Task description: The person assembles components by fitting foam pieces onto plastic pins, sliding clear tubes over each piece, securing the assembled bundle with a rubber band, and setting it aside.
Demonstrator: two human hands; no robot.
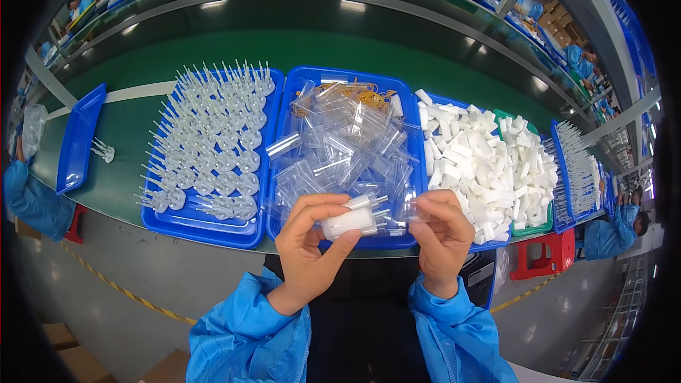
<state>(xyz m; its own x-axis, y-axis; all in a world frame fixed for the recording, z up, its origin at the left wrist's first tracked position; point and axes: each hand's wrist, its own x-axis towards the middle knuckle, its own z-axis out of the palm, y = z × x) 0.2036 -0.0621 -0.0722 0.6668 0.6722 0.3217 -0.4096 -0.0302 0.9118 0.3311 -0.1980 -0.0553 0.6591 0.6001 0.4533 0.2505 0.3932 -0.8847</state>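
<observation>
The fingers of the left hand point(308, 252) are curled round, with thumb below and fingertips above, closed on a white piece point(347, 224). It lies between thumb and fingers, and its thin clear prongs stick out to the right, toward the other hand. It looks like two white blocks side by side, though the grip hides part of it. The fingers of the right hand point(443, 237) are bent and pinched together at the tips on a clear plastic piece point(410, 211), which is too blurred to make out its shape. The two held pieces are near each other, apart.

Just beyond the fingertips of both hands is a blue tray point(355, 73) of clear sleeves point(326, 145), with orange rubber bands point(372, 97) at its far end. Left of the left fingers, another blue tray point(213, 235) holds rows of pronged pieces point(206, 143). Beyond the right fingers lie heaped white blocks point(457, 152). Past the trays stretches the green surface point(298, 39).
</observation>
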